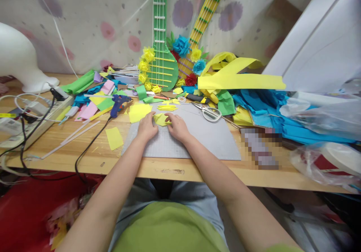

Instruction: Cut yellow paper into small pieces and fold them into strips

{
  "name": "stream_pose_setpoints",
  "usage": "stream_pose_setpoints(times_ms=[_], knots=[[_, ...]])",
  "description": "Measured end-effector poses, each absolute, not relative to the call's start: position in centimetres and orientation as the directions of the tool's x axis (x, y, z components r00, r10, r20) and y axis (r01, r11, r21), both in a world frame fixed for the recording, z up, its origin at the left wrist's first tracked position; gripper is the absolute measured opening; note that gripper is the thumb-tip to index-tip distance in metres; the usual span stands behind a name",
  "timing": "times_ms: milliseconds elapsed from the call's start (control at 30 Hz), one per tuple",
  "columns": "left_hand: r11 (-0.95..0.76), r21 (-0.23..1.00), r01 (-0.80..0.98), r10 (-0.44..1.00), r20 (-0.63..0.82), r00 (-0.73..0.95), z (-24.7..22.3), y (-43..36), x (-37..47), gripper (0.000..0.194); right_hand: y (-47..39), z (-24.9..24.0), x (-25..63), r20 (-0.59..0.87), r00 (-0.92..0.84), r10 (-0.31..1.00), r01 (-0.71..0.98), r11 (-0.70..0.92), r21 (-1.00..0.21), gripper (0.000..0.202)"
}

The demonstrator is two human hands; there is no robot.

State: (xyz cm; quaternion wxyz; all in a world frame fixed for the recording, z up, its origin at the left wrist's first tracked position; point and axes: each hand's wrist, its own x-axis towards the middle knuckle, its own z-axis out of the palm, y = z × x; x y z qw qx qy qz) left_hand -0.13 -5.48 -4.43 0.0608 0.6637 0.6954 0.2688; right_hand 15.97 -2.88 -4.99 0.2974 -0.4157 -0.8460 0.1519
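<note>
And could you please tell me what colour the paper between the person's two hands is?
The paper is yellow, as the head view shows.

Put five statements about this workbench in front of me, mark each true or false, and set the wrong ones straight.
1. A yellow paper piece is between the left hand and the right hand. True.
2. The scissors lie left of the left hand. False: the scissors lie to the right of the right hand.
3. The glue gun is blue. True.
4. The green instrument model lies flat under the hands. False: the model stands upright behind the grey mat.
5. The flowers along the green model's left edge are blue. False: they are yellow.
</note>
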Motion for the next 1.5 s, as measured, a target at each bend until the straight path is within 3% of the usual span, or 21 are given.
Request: stream_pose_setpoints(times_ms=[200,367,567,700,867,967,1133,1400,1500], knots=[[-0.021,0.387,0.922,0.962,0.260,-0.088,-4.4,-5.5,0.0,0.048,-2.9,-4.8,16.7,0.377,-0.460,0.804,0.604,0.594,-0.532,0.054],[0.000,0.328,0.945,0.954,0.285,-0.099,-4.2,-5.7,0.2,0.046,-2.9,-4.9,16.2,0.405,-0.516,0.755,0.611,0.656,-0.444,0.051],[-0.014,0.360,0.933,0.940,0.324,-0.110,-4.1,-6.0,0.6,0.044,-2.6,-5.0,15.8,0.385,-0.504,0.773,0.675,0.631,-0.383,0.047],[-0.071,0.355,0.932,0.919,0.386,-0.077,-4.1,-6.2,0.8,0.046,-2.4,-4.6,16.7,0.393,-0.425,0.815,0.681,0.574,-0.455,0.046],[-0.172,0.361,0.917,0.939,0.342,0.042,-4.3,-5.9,0.7,0.028,-2.2,-4.5,17.8,0.354,-0.437,0.827,0.622,0.562,-0.545,0.047],[-0.189,0.355,0.916,0.944,0.323,0.069,-4.3,-5.7,0.9,0.018,-2.2,-4.5,17.9,0.331,-0.449,0.830,0.626,0.556,-0.547,0.049],[-0.239,0.323,0.916,0.933,0.337,0.124,-4.3,-5.9,1.3,0.021,-2.4,-4.5,17.8,0.320,-0.442,0.838,0.648,0.545,-0.532,0.048],[-0.150,0.463,0.874,0.954,0.299,0.006,-4.4,-5.8,1.4,0.027,-1.7,-5.2,17.8,0.132,-0.300,0.945,0.548,0.284,-0.787,0.039],[-0.074,0.530,0.845,0.968,0.242,-0.067,-4.4,-5.5,1.3,0.024,-1.4,-5.3,17.4,0.102,-0.227,0.968,0.536,0.212,-0.818,0.037]])
